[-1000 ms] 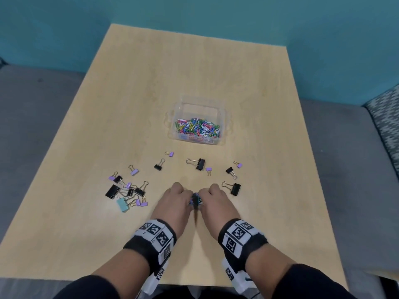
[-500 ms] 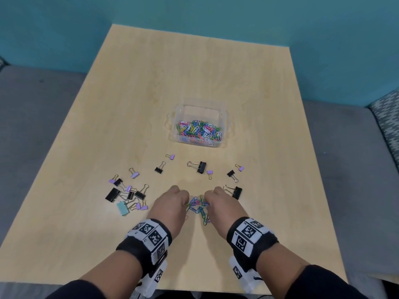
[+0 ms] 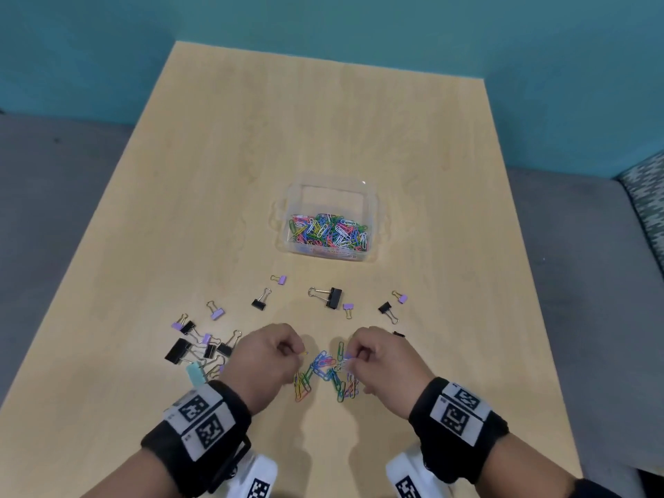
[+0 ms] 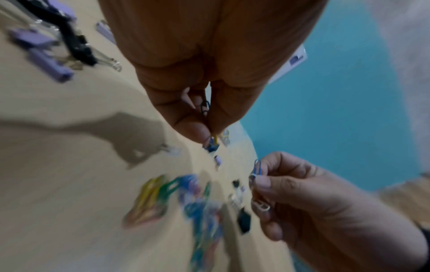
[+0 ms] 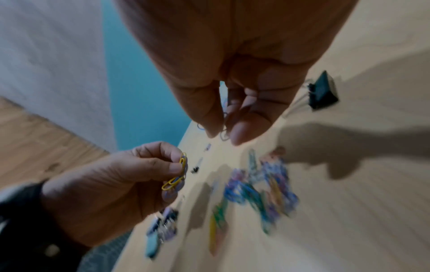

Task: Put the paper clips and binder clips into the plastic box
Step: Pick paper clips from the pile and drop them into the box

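A clear plastic box (image 3: 373, 210) with many coloured paper clips inside sits mid-table. A loose heap of coloured paper clips (image 3: 325, 375) lies on the table between my hands. My left hand (image 3: 273, 357) hovers just above it, pinching a few paper clips (image 5: 178, 176), one of them yellow. My right hand (image 3: 377, 357) pinches a few paper clips (image 4: 256, 171) too, blue and white ones. Black and purple binder clips (image 3: 330, 296) are scattered between the heap and the box, with a cluster (image 3: 201, 346) to the left of my left hand.
The wooden table (image 3: 323, 138) has bare surface beyond and beside the box. A grey couch (image 3: 54, 210) surrounds it, under a teal wall. A teal binder clip (image 3: 196, 373) lies by my left wrist. One black binder clip (image 5: 322, 92) sits right beside my right hand.
My hands have drawn apart from a joined position and risen slightly. The paper clips that were bunched between them now lie spread on the table, with a few pinched in each hand.
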The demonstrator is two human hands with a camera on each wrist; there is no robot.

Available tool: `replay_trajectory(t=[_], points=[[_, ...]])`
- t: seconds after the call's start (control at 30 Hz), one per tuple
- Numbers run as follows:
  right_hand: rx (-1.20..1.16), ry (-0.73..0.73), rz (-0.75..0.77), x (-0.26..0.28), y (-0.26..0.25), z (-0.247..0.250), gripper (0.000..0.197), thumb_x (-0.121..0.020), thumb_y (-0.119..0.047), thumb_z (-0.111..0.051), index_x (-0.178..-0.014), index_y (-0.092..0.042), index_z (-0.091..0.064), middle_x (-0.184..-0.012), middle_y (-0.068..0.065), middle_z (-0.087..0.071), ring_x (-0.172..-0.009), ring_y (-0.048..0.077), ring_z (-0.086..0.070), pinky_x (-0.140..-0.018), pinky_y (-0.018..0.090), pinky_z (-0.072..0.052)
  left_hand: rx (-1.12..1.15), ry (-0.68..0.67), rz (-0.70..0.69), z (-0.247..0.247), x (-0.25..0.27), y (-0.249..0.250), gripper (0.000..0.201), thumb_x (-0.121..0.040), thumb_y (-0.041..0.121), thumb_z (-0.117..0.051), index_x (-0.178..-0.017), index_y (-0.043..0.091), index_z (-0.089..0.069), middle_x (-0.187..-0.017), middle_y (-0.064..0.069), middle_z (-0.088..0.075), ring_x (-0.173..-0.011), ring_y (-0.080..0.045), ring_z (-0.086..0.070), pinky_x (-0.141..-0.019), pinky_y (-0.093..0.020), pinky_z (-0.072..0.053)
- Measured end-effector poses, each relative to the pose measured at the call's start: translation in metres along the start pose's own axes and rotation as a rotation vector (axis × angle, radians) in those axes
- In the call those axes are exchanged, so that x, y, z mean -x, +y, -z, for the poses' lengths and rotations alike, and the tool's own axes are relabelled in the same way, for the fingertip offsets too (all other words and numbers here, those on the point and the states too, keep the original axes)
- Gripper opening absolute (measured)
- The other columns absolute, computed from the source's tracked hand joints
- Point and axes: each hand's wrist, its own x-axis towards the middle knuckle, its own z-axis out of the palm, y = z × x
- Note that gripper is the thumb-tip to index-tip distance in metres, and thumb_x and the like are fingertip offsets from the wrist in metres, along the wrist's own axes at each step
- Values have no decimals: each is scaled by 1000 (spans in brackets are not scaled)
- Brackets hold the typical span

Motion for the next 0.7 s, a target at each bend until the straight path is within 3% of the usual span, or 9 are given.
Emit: replay_trajectory(t=[0.07, 0.13, 0.23, 0.33, 0.43, 0.53, 0.6, 0.7], points=[[-138, 19, 19, -7, -16, 15, 12, -81, -4, -61, -72, -12, -58, -67, 2, -49, -52, 13, -49, -45, 27, -49, 180, 20, 17, 13, -8, 22, 18, -69, 1, -68, -63, 18, -63, -51, -1, -58, -43, -16, -54, -53, -30, -45], [-223, 72, 62, -21, -36, 35, 15, -81, 0, -62, -71, -10, -58, -65, 8, -49, -52, 18, -49, -42, 22, -46, 252, 57, -32, 28, -24, 48, 9, -63, 5, -68, -66, 13, -63, -50, -3, -56, -41, -16, -52, -53, -28, -41], [-215, 200, 175, -54, -66, 65, 13, -80, 0, -62, -71, -9, -59, -61, 5, -50, -50, 17, -50, -49, 32, -51, 206, 151, -151, 48, -62, 85, 17, -73, -7, -67, -70, 9, -62, -55, -5, -56, -44, -15, -54, -57, -30, -47], [-99, 330, 277, -87, -91, 88, 13, -78, -6, -63, -69, -15, -58, -60, 1, -51, -54, 27, -55, -51, 34, -49, 139, 229, -237, 59, -96, 114, 20, -74, -8, -64, -69, 11, -62, -57, -6, -57, -49, -21, -57, -61, -38, -53], [-41, 338, 240, -115, -105, 96, 17, -76, -5, -60, -67, -20, -57, -58, -2, -52, -50, 23, -55, -53, 41, -54, 50, 245, -259, 56, -117, 133, 16, -75, -6, -61, -73, 10, -62, -60, -4, -58, -55, -25, -64, -60, -36, -53], [135, 257, 174, -127, -102, 96, 10, -79, -16, -64, -87, -21, -62, -78, 0, -58, -65, 23, -62, -64, 36, -52, -33, 205, -241, 49, -124, 130, 21, -75, 1, -64, -86, 18, -67, -77, -1, -62, -69, -24, -64, -71, -36, -55], [278, 295, 143, -120, -89, 97, 22, -83, -23, -62, -105, -20, -61, -98, 1, -55, -81, 20, -58, -74, 29, -44, -93, 232, -230, 50, -119, 120, 30, -77, 6, -64, -101, 24, -67, -98, 1, -64, -83, -22, -63, -80, -33, -52], [308, 324, 191, -86, -64, 88, 20, -89, -20, -54, -107, -18, -62, -103, 3, -59, -85, 17, -55, -77, 27, -41, -148, 260, -229, 51, -88, 94, 33, -80, 4, -57, -105, 23, -66, -103, 3, -63, -78, -15, -61, -62, -14, -46]])
